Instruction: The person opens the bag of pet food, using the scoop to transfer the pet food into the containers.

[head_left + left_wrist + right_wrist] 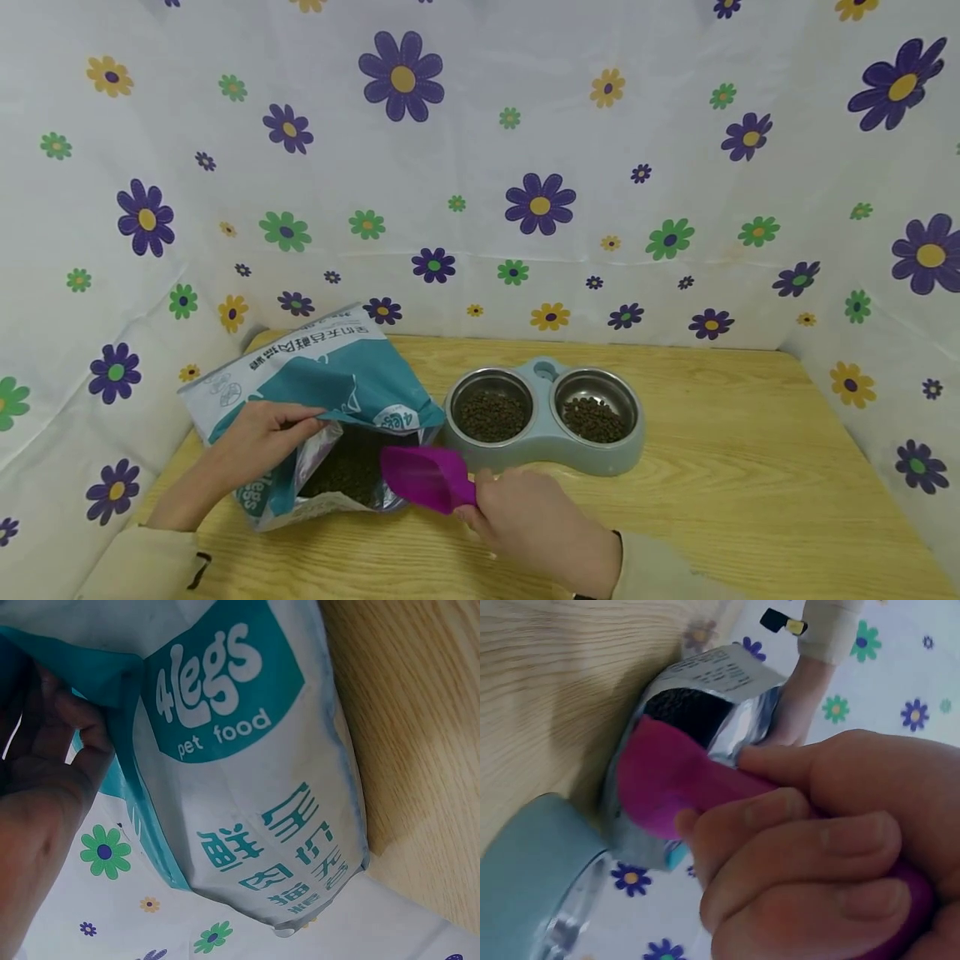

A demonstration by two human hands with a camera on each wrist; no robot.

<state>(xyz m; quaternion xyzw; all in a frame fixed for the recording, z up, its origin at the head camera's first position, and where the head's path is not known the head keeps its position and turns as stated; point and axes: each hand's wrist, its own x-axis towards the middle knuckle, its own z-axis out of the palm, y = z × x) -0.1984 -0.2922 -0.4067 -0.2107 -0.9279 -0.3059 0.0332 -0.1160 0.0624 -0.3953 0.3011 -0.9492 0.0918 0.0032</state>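
A teal and white pet food bag [330,367] lies on the table with its mouth facing the front, and brown kibble [348,467] shows inside. My left hand [251,442] pinches the upper edge of that mouth between thumb and fingers; in the left wrist view part of the hand [56,742] is behind the teal flap. With curled fingers my right hand [540,525] grips the handle of a purple scoop [429,477]. The scoop's head is at the right side of the bag's mouth, and no kibble shows in it.
Behind the bag's right corner stands a blue-grey double feeder [543,442]. Its left steel bowl [491,379] and right steel bowl [596,387] both contain kibble. A flower-print cloth [465,150] encloses the wooden table [750,467] at the back and sides.
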